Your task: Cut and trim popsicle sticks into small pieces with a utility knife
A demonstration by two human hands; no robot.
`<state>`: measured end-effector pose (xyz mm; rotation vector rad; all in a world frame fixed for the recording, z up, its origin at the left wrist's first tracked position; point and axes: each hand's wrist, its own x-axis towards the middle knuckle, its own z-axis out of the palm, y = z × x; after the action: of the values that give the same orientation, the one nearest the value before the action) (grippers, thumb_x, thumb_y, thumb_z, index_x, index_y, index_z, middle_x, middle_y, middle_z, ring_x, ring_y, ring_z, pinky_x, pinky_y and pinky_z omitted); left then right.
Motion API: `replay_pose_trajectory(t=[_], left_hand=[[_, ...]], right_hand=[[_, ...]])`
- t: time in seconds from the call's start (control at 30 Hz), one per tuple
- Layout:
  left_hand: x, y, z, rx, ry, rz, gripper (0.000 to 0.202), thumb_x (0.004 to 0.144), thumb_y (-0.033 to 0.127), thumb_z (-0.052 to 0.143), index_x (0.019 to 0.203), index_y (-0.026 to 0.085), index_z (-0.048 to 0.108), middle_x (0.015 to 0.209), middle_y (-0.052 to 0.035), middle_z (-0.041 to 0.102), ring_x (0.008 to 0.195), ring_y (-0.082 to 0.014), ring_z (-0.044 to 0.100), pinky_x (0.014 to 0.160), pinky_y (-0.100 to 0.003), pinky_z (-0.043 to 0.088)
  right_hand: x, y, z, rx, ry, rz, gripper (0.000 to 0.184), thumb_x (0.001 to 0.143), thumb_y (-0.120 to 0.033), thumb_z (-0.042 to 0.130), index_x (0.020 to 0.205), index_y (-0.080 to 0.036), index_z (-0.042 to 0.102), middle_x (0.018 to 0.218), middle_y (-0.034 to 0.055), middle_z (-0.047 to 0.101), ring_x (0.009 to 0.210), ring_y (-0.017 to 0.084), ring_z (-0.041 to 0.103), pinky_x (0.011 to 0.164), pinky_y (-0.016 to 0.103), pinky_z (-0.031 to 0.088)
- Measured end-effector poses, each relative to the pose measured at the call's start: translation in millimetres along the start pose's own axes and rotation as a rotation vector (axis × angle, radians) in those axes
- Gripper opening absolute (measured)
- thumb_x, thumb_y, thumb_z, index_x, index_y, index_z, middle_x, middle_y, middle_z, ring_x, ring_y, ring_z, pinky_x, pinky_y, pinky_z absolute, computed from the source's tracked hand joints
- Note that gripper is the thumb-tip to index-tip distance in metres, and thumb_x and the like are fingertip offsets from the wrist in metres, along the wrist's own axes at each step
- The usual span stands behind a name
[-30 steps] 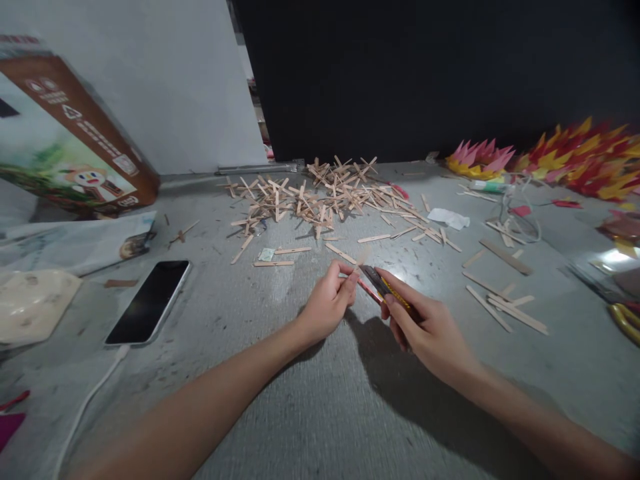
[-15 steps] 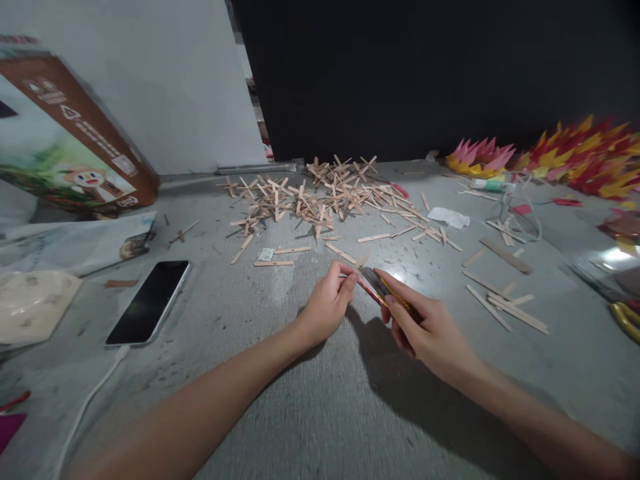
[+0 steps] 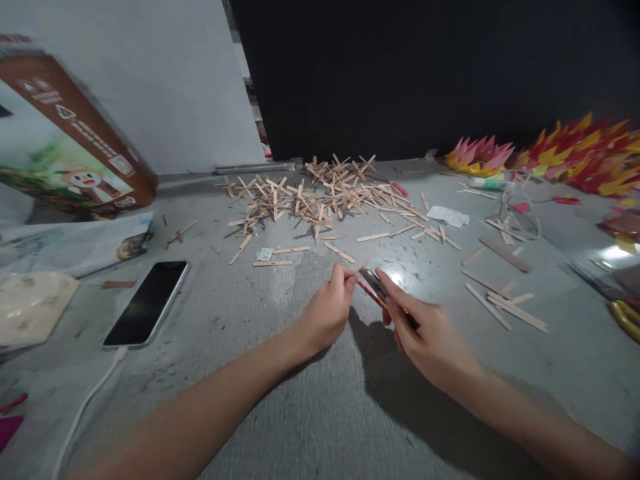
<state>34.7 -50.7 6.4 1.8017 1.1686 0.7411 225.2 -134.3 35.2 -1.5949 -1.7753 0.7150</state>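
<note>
Pinched between my left hand's [image 3: 333, 300] thumb and fingertips is a thin wooden craft stick [image 3: 365, 264], its far end poking out past the fingers. My right hand [image 3: 425, 327] is wrapped round what looks like a stapler [image 3: 374, 283], with a dark upper arm and a thin red lower arm. The stapler's front end meets the stick close to my left fingertips. Both hands are held just above the table, the fingers hiding part of the stick. Beyond them, a loose craft stick [image 3: 339, 252] lies nearest.
A heap of crossed craft sticks [image 3: 325, 200] spreads across the back. Loose sticks [image 3: 517, 310] lie to the right, near yellow-handled scissors [image 3: 625, 320]. A phone [image 3: 147, 303] with a cable lies left, before a box [image 3: 80, 147]. Paper flowers [image 3: 480, 158] stand back right.
My right index finger has shifted slightly and the stick's protruding end shows more clearly. Both hands stay nearly in place; the whole view has drifted a little left.
</note>
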Motion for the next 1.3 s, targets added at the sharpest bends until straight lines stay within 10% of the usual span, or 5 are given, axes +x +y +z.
replay_pose_trajectory(t=[0.27,0.8,1.13,1.3], left_hand=[[-0.3,-8.1,5.9,0.093,0.027,0.016,0.028,0.111,0.045,0.036,0.111,0.023,0.052,0.081,-0.0030,0.065,0.074,-0.0230,0.063,0.070,-0.033,0.041],[-2.1,-3.8,6.6,0.082,0.072,-0.063,0.030,0.111,0.046,0.032,0.112,0.022,0.051,0.077,-0.0008,0.062,0.068,-0.0212,0.060,0.064,-0.031,0.036],[-1.3,0.4,4.0,-0.123,0.073,-0.055,0.025,0.110,0.047,0.039,0.110,0.023,0.045,0.069,0.0039,0.052,0.060,-0.0169,0.051,0.059,-0.028,0.033],[7.3,-3.8,5.0,-0.349,0.088,-0.036,0.028,0.110,0.051,0.039,0.105,0.023,0.041,0.065,0.0086,0.043,0.055,-0.0120,0.039,0.058,-0.024,0.033]], right_hand=[[0.0,-1.7,7.2,-0.154,0.034,-0.072,0.059,0.103,-0.022,0.042,0.162,-0.016,0.047,0.075,0.0025,0.069,0.055,0.014,0.055,0.057,0.023,0.043],[0.6,-19.9,9.3,0.627,-0.137,0.391,0.071,0.104,-0.055,0.052,0.167,-0.026,0.038,0.072,-0.0049,0.052,0.040,0.009,0.046,0.032,0.020,0.040],[2.2,-28.9,4.3,1.145,-0.241,0.487,0.076,0.098,-0.048,0.068,0.167,-0.031,0.038,0.076,-0.0025,0.062,0.038,0.006,0.042,0.032,0.018,0.039],[4.6,-18.7,-0.5,1.002,-0.160,0.370,0.073,0.100,-0.053,0.065,0.165,-0.029,0.043,0.075,-0.0026,0.061,0.040,0.007,0.046,0.035,0.020,0.042]])
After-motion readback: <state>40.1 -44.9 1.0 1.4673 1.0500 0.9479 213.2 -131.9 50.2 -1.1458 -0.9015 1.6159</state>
